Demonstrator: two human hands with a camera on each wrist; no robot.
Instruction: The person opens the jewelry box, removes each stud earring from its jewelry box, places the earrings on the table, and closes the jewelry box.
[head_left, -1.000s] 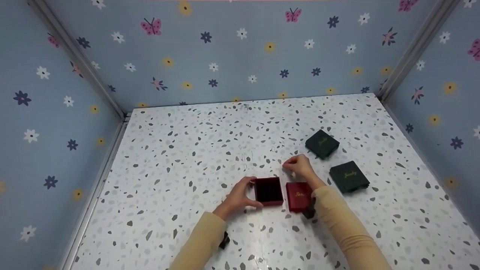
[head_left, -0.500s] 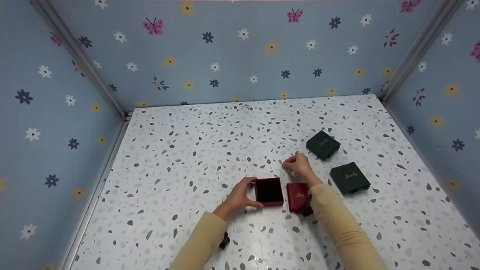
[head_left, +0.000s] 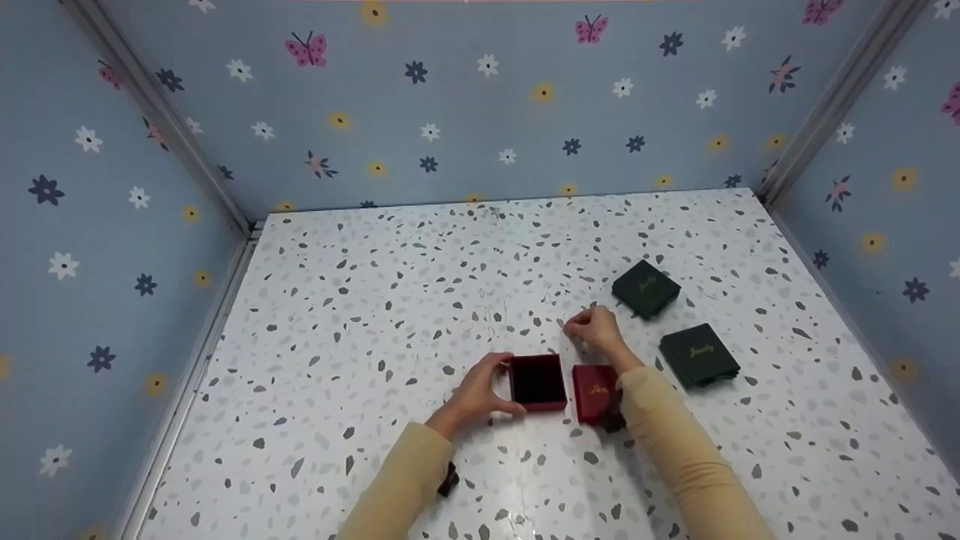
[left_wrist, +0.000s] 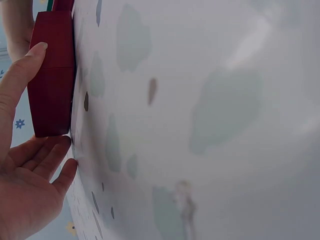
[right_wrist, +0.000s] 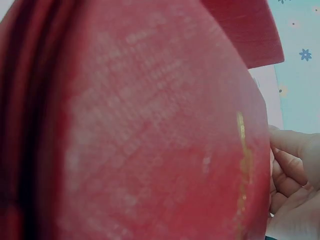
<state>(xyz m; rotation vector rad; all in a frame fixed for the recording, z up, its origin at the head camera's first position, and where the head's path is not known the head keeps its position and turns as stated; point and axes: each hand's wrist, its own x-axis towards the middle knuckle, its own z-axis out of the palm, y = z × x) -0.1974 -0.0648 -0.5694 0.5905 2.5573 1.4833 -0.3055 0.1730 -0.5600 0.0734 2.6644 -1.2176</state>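
Note:
In the head view, my left hand holds an open red jewelry box with a black inside, thumb on its near side and fingers at its far left corner. The left wrist view shows the thumb against the red wall of the box. My right hand is low over the table beyond the red lid, which bears gold lettering. Its thumb and fingertips are drawn together; I cannot tell whether they pinch anything. The lid fills much of the right wrist view, with the curled fingers behind it.
Two dark green jewelry boxes with gold lettering lie to the right, one farther back and one nearer. Faint thin strands lie on the speckled white table. Blue flowered panels close off the back and sides.
My right forearm has shifted slightly left, covering a little more of the red lid. My left hand and the open box have stayed put.

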